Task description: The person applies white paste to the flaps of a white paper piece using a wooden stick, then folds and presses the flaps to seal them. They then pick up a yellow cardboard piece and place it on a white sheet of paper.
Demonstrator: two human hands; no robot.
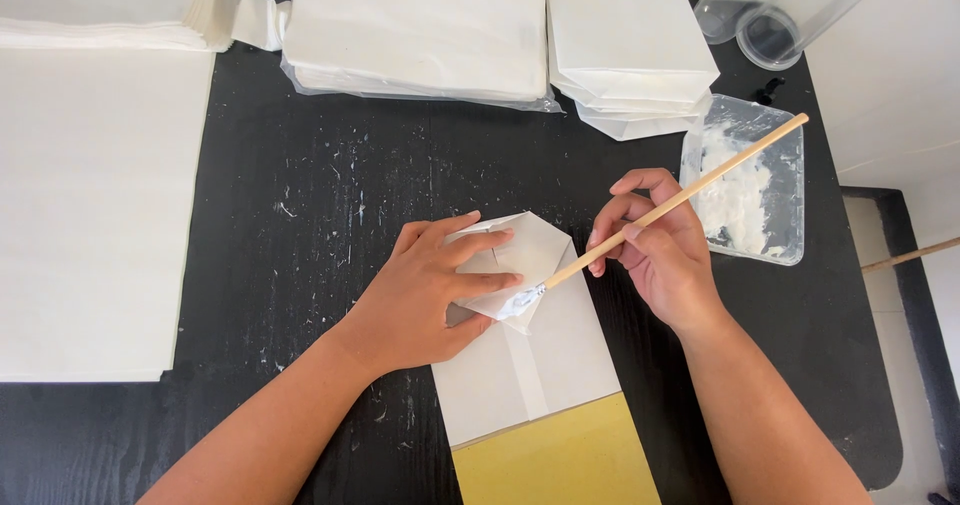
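A white paper bag [530,365] lies flat on the black table [300,215], its folded bottom flaps pointing away from me and a yellow band at its near end. My left hand [430,290] presses flat on the folded flaps and holds them down. My right hand [655,250] grips a thin wooden-handled brush [680,200]. The brush's wet tip touches the edge of a flap just beside my left fingertips.
A clear plastic tray of white paste [745,180] sits to the right of my right hand. Stacks of folded white bags [630,50] and a wrapped pile [415,35] line the far edge. Large white sheets [90,215] lie left. A clear jar [775,10] lies at the far right.
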